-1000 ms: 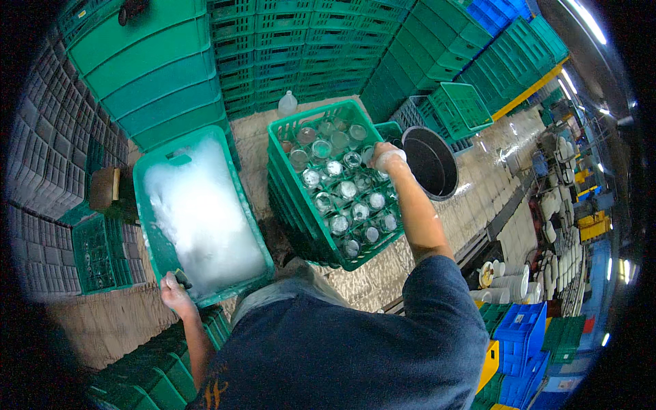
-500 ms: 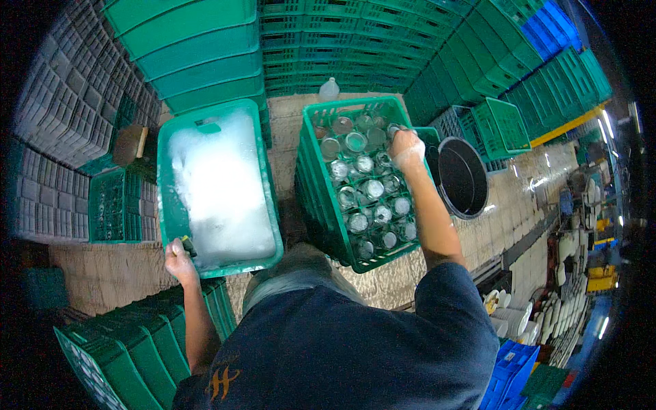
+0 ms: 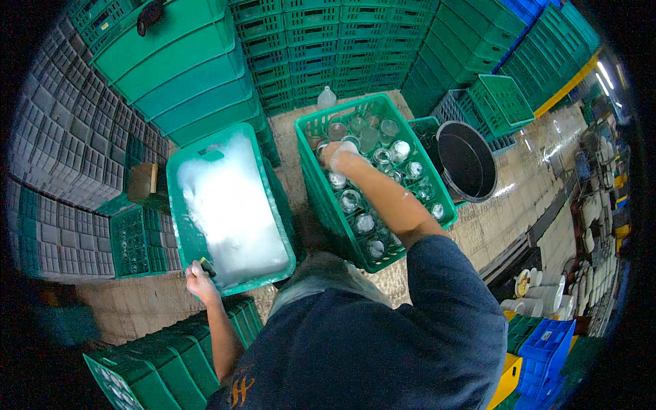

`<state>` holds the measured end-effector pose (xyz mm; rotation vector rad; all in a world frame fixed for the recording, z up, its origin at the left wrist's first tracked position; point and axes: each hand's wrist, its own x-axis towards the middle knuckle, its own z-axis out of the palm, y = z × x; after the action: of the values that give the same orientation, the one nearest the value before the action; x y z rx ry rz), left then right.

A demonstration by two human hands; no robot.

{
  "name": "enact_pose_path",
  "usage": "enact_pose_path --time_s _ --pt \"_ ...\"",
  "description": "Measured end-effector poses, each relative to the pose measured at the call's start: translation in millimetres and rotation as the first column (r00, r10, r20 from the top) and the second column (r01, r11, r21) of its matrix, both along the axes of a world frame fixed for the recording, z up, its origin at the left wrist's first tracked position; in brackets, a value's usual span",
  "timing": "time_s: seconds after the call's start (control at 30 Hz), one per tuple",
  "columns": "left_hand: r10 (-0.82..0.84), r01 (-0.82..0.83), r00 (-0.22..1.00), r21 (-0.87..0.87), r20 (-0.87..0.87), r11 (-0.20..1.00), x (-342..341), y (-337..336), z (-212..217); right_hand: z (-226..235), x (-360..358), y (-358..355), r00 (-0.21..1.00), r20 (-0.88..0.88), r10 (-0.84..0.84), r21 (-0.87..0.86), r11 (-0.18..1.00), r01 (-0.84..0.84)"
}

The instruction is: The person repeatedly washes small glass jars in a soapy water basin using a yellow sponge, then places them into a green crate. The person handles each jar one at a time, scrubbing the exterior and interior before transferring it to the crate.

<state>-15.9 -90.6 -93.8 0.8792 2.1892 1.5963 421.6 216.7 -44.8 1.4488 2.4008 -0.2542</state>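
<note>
Under the right hand [image 3: 339, 156]: glass jars [image 3: 362, 222] in a green crate [image 3: 321, 198], fingers curled down onto one jar at the far-left corner; whether they are closed on it I cannot tell.

Remaining jars run away from that grip along the crate's long axis, back toward the person's body. Left hand [image 3: 199, 279] is clamped on the near rim of the foam-filled green tub [image 3: 183, 232], just left of the crate, so the right hand is the nearer one to the jars. Black bucket [image 3: 467, 160] sits beyond the crate's right side.
</note>
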Motion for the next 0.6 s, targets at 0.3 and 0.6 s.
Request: enact_pose_path --time_s 0.3,0.6 --pt "-0.042 0.039 0.996 -0.031 -0.084 0.999 -12 -1 -12 65 -1 -26 0.973 -0.174 -0.152 0.090 0.981 0.170" --pt "-0.098 0.089 0.992 0.104 0.081 0.991 -13 -2 -12 39 63 7 -0.650 -0.437 -0.622 -0.829 0.558 0.023"
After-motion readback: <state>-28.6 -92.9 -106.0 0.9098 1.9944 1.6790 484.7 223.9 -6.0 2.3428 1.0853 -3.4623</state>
